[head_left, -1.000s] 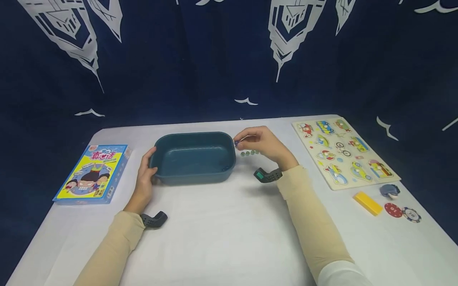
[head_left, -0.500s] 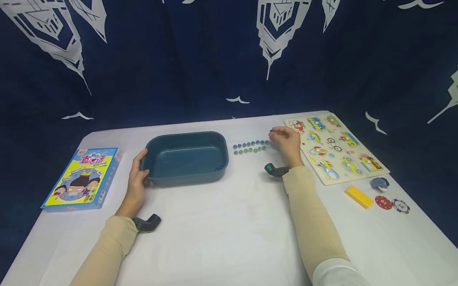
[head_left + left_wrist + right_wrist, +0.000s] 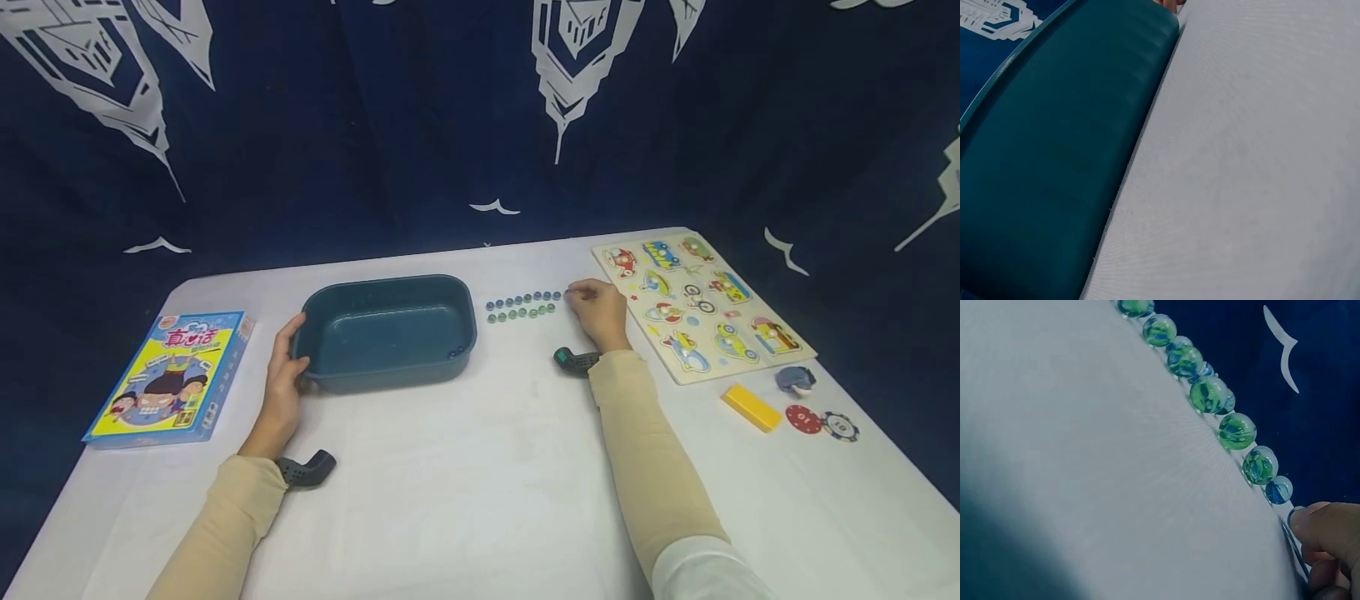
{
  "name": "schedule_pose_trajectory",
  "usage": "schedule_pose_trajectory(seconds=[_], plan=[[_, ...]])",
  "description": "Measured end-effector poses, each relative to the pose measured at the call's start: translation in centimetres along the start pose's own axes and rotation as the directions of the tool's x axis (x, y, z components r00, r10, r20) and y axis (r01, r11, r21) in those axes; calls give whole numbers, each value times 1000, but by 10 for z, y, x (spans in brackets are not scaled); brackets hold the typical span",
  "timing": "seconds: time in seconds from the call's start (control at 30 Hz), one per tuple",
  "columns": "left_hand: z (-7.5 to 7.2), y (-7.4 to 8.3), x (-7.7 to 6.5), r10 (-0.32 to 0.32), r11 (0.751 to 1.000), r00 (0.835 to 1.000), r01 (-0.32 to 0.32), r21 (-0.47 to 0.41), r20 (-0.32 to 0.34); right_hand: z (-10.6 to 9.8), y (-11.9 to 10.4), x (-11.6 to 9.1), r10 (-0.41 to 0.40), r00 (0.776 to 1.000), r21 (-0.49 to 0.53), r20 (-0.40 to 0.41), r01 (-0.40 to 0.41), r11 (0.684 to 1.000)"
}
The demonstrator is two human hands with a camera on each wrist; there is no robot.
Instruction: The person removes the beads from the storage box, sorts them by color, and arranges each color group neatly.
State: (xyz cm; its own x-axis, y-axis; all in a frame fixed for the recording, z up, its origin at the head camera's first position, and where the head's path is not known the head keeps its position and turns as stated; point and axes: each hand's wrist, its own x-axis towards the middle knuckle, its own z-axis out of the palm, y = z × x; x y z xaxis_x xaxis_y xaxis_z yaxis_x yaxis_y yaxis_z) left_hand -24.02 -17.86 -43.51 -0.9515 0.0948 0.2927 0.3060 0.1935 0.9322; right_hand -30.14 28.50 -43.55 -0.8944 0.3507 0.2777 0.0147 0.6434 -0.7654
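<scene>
My left hand (image 3: pixel 283 375) holds the left end of a dark teal plastic basin (image 3: pixel 386 379), fingers along its side and thumb at the front corner. A few dark blue marbles (image 3: pixel 455 353) lie inside, in the front right corner. To the basin's right, two rows of glass marbles stand on the table: blue marbles (image 3: pixel 518 300) behind, green marbles (image 3: pixel 522 313) in front. At the right end of the blue row, my right hand (image 3: pixel 602 312) pinches a marble (image 3: pixel 1296 515) between thumb and fingers, beside the last blue marble (image 3: pixel 1279 490). The left wrist view shows the basin's wall (image 3: pixel 1066 137) close up.
A blue and yellow card-game box (image 3: pixel 171 375) lies at the left. On the right are a wooden picture puzzle board (image 3: pixel 701 304), a yellow block (image 3: pixel 752 407), a small blue-grey object (image 3: pixel 795 380) and two poker chips (image 3: pixel 804 419). A dark blue curtain (image 3: pixel 420 125) hangs behind the table.
My right hand has left the basin's right rim, where blue marbles now lie inside, and moved right to the end of the blue row, then lowered. The left hand stays on the basin.
</scene>
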Motion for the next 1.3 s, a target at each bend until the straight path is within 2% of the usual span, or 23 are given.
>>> schedule_pose_trajectory(seconds=[0.3,0.67,0.83,1.0,1.13,1.2,1.3], plan=[[1,0,0,-11,1000,1000,11,-6,2,3,1,4,-17,1000,-52,19,18,998],[2,3,-1,-31,999,1000,31,-21,1,-2,-1,4,4,998,-18,61,-3,1000],[2,3,-1,-37,999,999,37,-18,10,-5,-3,5,31,996,62,78,-35,997],[0,2,-1,-25,1000,1000,25,-19,3,-11,-25,6,-4,990,163,143,-19,986],[0,0,1,-11,1000,1000,11,-22,-1,-15,-52,4,-84,965,247,250,20,969],[0,0,1,-7,999,1000,7,-32,-1,-15,-67,2,-131,940,302,315,31,953],[-1,-1,2,-8,999,1000,8,-37,0,-11,-87,-4,-204,889,360,411,47,932]])
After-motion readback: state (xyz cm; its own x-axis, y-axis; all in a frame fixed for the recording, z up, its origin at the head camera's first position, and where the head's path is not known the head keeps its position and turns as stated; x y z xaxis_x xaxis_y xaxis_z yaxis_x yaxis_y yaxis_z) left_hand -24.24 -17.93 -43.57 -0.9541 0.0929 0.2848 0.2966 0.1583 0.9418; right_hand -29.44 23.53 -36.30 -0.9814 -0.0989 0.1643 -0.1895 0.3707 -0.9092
